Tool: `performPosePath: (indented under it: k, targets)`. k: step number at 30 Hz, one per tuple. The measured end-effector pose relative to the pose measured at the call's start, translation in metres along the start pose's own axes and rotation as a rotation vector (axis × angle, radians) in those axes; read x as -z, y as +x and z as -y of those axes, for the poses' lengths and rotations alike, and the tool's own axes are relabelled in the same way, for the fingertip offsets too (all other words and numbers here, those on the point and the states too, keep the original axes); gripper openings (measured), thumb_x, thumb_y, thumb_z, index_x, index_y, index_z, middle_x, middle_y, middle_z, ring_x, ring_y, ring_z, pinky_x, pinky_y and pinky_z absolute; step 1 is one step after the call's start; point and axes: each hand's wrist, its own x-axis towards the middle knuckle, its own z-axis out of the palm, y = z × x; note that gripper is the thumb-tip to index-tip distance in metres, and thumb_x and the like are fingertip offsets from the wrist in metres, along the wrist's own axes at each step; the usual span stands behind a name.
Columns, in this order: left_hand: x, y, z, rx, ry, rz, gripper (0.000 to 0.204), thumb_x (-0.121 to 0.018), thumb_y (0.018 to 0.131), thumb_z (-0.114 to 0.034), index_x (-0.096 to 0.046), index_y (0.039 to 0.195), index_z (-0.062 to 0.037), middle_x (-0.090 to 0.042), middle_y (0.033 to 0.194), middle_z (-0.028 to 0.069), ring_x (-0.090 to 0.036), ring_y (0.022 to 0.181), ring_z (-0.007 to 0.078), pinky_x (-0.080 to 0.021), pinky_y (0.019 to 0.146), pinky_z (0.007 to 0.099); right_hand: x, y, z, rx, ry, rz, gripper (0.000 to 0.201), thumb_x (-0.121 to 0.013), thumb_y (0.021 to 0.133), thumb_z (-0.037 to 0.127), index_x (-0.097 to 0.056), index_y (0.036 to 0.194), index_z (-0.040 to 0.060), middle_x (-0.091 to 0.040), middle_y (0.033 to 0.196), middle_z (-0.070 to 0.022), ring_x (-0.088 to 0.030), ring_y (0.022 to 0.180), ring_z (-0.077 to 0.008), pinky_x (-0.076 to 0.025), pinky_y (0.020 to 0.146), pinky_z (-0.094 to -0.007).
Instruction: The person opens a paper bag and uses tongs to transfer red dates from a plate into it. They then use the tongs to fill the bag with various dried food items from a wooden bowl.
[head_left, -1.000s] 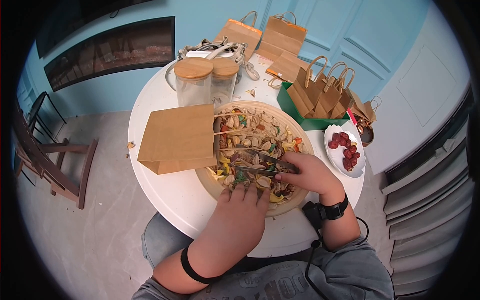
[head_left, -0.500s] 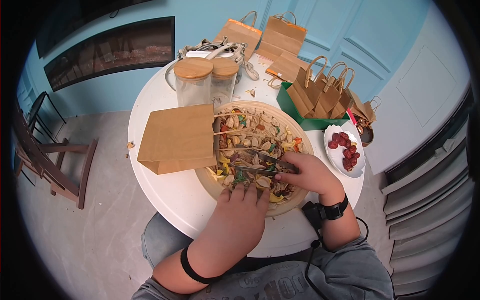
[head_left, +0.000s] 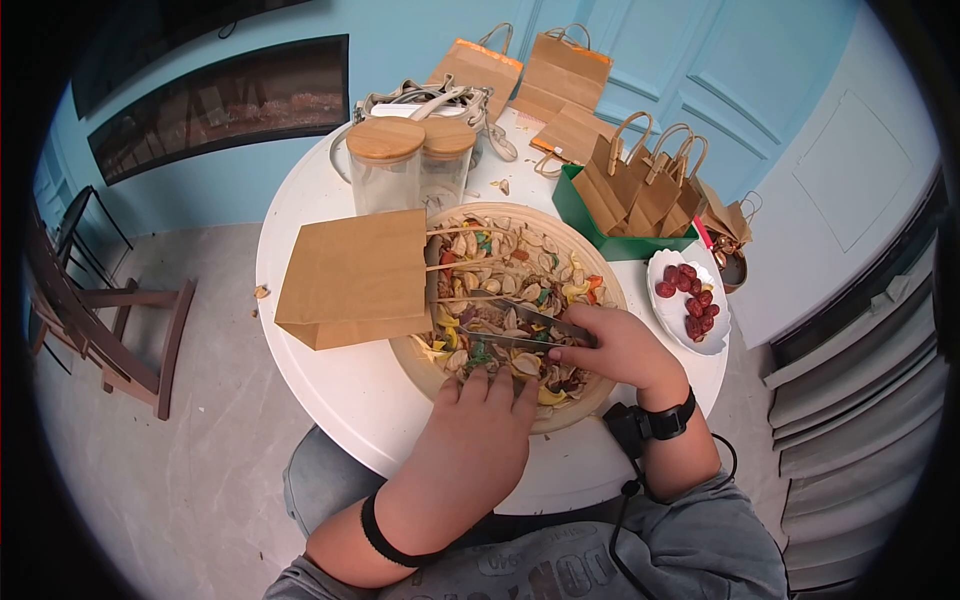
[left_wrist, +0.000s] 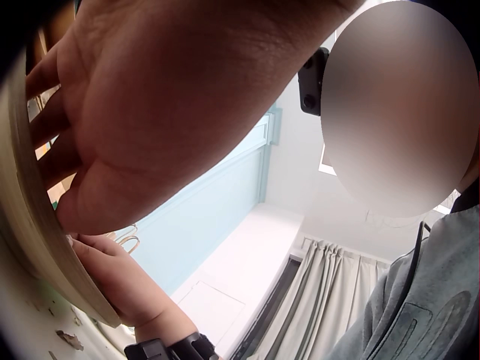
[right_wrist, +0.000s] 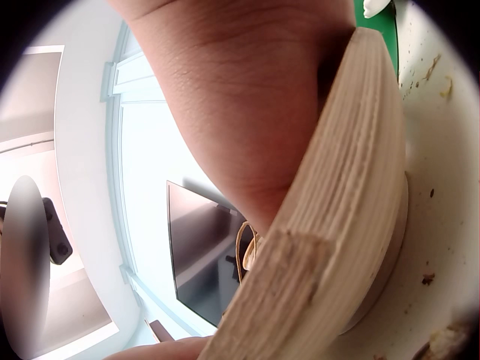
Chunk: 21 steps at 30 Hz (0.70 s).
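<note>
A round wooden tray (head_left: 603, 262) holds a mix of pale dried petal-like pieces (head_left: 520, 237) with bits of yellow, green and red. My right hand (head_left: 622, 345) grips metal tongs (head_left: 540, 318) by the end, thumb on one arm; their two arms spread apart over the mix. At the near rim, my left hand (head_left: 484, 425) lies palm down, fingers extended with the tips among the pieces. A brown paper bag (head_left: 355, 275) lies on its side at the tray's left, its handles (head_left: 470, 262) stretching over the mix. The left wrist view shows the left fingers (left_wrist: 56, 161) over the rim.
Two glass jars with wooden lids (head_left: 386, 140) stand behind the tray beside a handbag (head_left: 480, 110). A green box (head_left: 625, 243) of paper bags and a white dish (head_left: 710, 335) of red dates sit at the right of the round white table (head_left: 300, 345). More paper bags (head_left: 565, 75) stand behind.
</note>
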Motion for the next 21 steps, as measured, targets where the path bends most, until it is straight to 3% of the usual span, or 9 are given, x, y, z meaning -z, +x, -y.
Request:
performPosePath:
  k: [21]
  targets:
    - [-0.0017,0.0002,-0.0002,0.004,0.0,0.0,0.047,-0.056,0.089,-0.017,-0.056,0.134,-0.0029,-0.06,0.128,0.0205,-0.055,0.121,0.0367,-0.042,0.104,0.0475,-0.0009,0.0,-0.0013,-0.01,0.011,-0.002,0.04,-0.074,0.083,0.04,-0.058,0.089,0.0037,-0.06,0.074,-0.015,-0.06,0.071,-0.0338,-0.047,0.064,-0.0408]
